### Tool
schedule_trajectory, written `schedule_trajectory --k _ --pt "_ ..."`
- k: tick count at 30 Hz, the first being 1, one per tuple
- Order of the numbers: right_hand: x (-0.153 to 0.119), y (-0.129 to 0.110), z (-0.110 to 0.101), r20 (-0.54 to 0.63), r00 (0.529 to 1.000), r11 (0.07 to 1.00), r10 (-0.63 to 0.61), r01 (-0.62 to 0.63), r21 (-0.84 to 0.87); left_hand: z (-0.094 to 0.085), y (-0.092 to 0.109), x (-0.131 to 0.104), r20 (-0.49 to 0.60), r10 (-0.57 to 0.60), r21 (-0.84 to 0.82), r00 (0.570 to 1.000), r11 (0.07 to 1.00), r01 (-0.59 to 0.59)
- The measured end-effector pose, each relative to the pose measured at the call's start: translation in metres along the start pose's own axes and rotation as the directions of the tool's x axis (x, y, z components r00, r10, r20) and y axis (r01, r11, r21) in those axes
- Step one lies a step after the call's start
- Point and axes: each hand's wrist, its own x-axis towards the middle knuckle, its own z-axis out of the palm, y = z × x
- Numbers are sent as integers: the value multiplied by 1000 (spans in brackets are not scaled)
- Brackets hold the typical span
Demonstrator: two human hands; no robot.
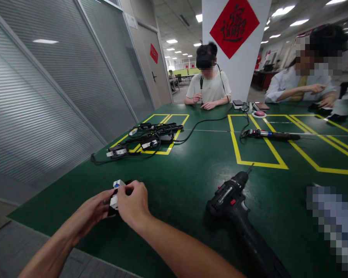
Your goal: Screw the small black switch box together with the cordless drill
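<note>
Low on the left of the head view, a small black block with white pieces and a blue spot on top point(118, 184) is held between both hands at the table point(174, 231). My left hand point(98, 204) is closed along its left side. From the right, my right hand point(135, 202) pinches it with thumb and fingers, covering much of it; what the fingertips hold exactly is hidden. A black cordless drill point(230, 200) lies to the right of my right forearm, its bit pointing away from me.
Black devices with white labels and cables point(153, 137) lie piled inside yellow tape beyond my hands. An electric screwdriver with a cord point(274, 135) lies at the right. Across the table, one person point(208, 85) holds a screwdriver point(201, 85); another person point(301, 85) sits at right.
</note>
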Motion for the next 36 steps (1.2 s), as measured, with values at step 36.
schedule_trajectory --k 36 --pt "2 -14 -6 -4 999 998 43 -42 38 -22 13 -5 10 129 256 992 958 -127"
